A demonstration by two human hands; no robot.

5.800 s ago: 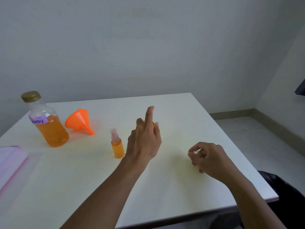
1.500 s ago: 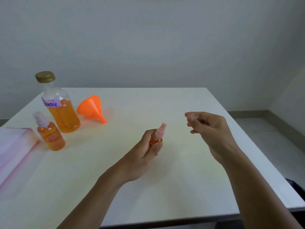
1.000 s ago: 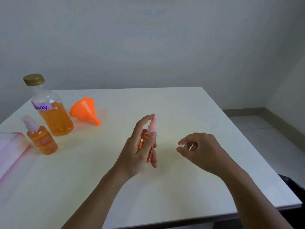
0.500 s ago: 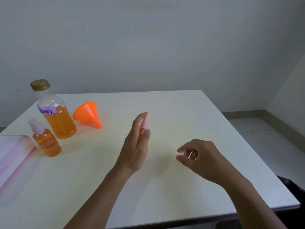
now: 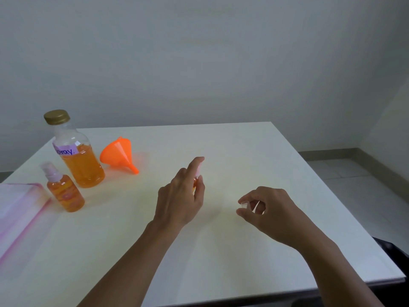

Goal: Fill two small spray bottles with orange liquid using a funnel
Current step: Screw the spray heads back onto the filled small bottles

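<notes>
Well left of the left hand (image 5: 179,196), a gold-capped big bottle (image 5: 77,156) stands roughly half full of orange liquid. A filled spray bottle (image 5: 64,191) is close by it and the funnel (image 5: 119,154) lies on its side. The left hand grips the second spray bottle (image 5: 198,171), mostly hidden, over the desk (image 5: 243,151). The right hand (image 5: 270,209) pinches a clear cap (image 5: 244,204). Seconds ago the filled spray bottle stood just beside the left hand.

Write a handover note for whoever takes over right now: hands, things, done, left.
Left hand holds the second spray bottle, mostly hidden, forefinger over its pink top.
Right hand pinches a small clear cap.
First spray bottle stands filled beside the capped big bottle; the funnel lies on its side.
Done: both small bottles show orange liquid.
Left: probably cap the held bottle and set it down.
</notes>
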